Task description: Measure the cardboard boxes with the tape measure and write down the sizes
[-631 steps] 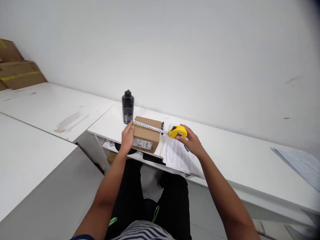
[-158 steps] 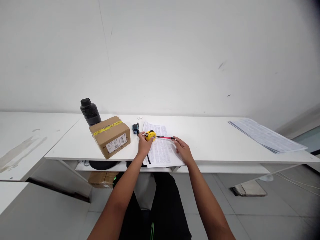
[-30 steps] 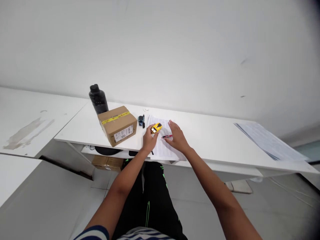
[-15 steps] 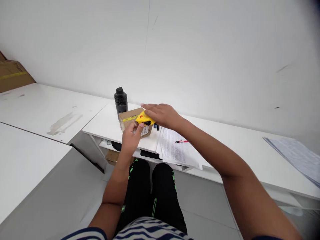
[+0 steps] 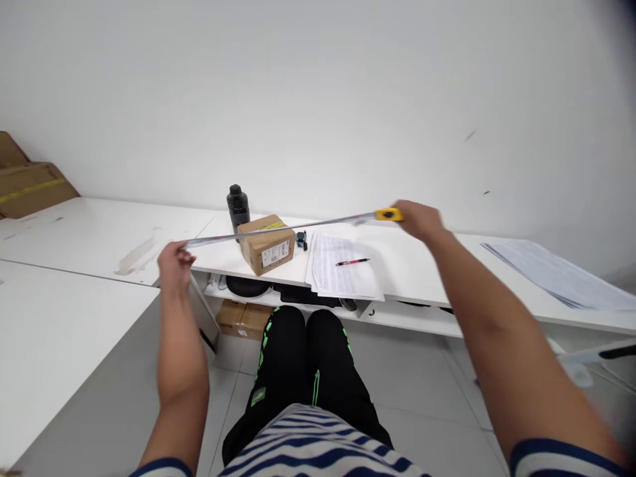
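A yellow tape measure (image 5: 389, 214) is held in my right hand (image 5: 420, 220), whose fingers are closed around its case. Its long metal blade (image 5: 308, 224) stretches leftward, slightly slanting down, in the air across the desk. At the far end, my left hand (image 5: 173, 262) pinches the blade's tip. Behind and below the blade stands a taped cardboard box (image 5: 267, 248) with a white label. A dark water bottle (image 5: 238, 207) is just behind the box.
Printed sheets (image 5: 340, 281) with a red and black pen (image 5: 352, 262) lie right of the box, near a small dark blue object (image 5: 301, 240). More papers (image 5: 556, 271) rest at the right. Larger cartons (image 5: 30, 189) stand far left. Another carton (image 5: 246, 318) sits under the desk.
My hands have moved far apart, left and right, drawing the blade out of the tape measure. Before, both hands were together on its case above the box.
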{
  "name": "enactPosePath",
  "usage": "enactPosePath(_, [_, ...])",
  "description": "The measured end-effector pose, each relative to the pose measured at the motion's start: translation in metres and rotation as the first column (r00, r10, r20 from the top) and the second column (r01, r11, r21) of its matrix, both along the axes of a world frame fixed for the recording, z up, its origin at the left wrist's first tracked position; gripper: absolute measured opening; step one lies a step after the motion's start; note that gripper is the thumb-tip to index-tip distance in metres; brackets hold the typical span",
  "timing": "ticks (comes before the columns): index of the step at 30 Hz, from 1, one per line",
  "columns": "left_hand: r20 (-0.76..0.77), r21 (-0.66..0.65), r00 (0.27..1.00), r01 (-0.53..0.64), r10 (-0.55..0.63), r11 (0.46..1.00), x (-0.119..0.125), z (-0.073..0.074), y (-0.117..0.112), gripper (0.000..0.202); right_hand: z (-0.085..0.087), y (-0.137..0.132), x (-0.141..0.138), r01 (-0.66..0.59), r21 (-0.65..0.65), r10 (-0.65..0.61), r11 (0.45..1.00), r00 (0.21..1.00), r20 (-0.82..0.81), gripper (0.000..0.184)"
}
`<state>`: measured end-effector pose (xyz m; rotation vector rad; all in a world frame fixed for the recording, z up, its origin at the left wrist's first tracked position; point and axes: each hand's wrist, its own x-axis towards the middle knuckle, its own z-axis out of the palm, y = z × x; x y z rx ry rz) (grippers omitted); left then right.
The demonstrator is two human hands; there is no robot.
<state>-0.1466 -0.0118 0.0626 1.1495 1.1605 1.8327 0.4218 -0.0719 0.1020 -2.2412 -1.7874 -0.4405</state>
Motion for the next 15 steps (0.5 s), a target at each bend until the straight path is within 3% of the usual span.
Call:
enactPosePath(1, [0.173,-0.091,0.985,0.035,-0.019,0.995,-0.033,-0.009,0.0,0.032,-0.008,-0.011,0.027,0.104,-0.033,-0.104,0.994,0.995,0.003,0.026])
enactPosePath(3, [0.368,-0.145,0.929,0.096,-0.036,0.985,-0.087,-0.025,-0.006,0.033,-0.024,-0.03,0.071,0.213,-0.096,-0.211,0.972,0.977,0.027,0.025])
enactPosePath(6, [0.357,-0.191,0.931,0.148,-0.072,0.97,-0.127,-0.042,-0.012,0.032,-0.041,-0.04,0.099,0.239,-0.181,-0.236,0.954,0.971,0.036,0.024])
enactPosePath(10, [0.18,-0.262,0.963,0.242,-0.199,0.934,-0.113,-0.048,0.009,0.027,-0.046,-0.013,0.078,0.117,-0.158,-0.114,0.98,0.993,0.025,0.023])
enactPosePath(15, [0.023,-0.28,0.959,0.278,-0.283,0.919,-0.082,-0.044,0.043,0.033,-0.035,0.046,0.045,0.017,-0.207,-0.018,0.978,1.0,-0.003,0.02])
